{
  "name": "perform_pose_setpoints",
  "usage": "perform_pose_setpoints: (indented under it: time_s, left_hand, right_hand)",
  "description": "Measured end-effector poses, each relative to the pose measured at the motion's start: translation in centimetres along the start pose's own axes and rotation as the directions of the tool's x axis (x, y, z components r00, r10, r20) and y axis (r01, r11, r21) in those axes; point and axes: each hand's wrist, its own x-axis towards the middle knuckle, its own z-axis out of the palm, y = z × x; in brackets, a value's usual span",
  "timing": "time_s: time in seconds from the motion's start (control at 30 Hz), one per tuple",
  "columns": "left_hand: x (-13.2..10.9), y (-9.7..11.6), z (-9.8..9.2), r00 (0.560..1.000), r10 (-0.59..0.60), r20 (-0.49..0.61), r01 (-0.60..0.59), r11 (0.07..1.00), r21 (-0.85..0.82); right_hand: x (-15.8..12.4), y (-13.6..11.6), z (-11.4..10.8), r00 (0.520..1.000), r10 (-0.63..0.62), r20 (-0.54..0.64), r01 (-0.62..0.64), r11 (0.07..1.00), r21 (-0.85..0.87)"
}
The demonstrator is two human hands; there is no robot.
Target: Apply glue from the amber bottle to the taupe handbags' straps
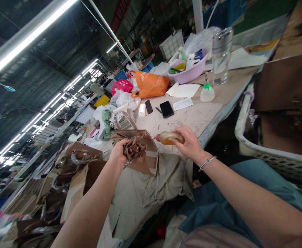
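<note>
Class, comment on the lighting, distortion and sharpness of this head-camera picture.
Head view: the ceiling tube lights blow out to white glare; the wide lens tilts and bends the table; the left hand on the brown bag and right hand with the bottle are sharp; the lower-left corner smears into blur.

1 brown handbag (149, 160) is held tilted at the edge of the table (197, 119), flap & straps bunched on top. 1 amber squeeze bottle (171, 137) w/ red nozzle is held horizontal, tip just beside the bag's upper edge.
</note>
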Motion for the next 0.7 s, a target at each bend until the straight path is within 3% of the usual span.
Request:
perform_pose_setpoints:
  time_s: [0.37, 0.6, 0.7]
  left_hand:
    - [0.0, 0.0, 0.4, 0.999, 0.025, -0.021, -0.025, 1.000, -0.006]
    - [0.2, 0.0, 0.2, 1.000, 0.004, -0.002, -0.004, 1.000, -0.007]
    - [0.2, 0.0, 0.2, 1.000, 0.001, 0.006, -0.001, 1.000, -0.015]
  right_hand:
    - [-2.4, 1.3, 0.6, 0.979, 0.043, 0.201, -0.034, 0.998, -0.048]
    - [-1.8, 1.0, -0.1, 0.991, 0.006, 0.132, 0.000, 0.999, -0.045]
    - [-1.8, 1.0, -0.4, 0.985, -0.001, 0.171, 0.013, 0.998, -0.065]
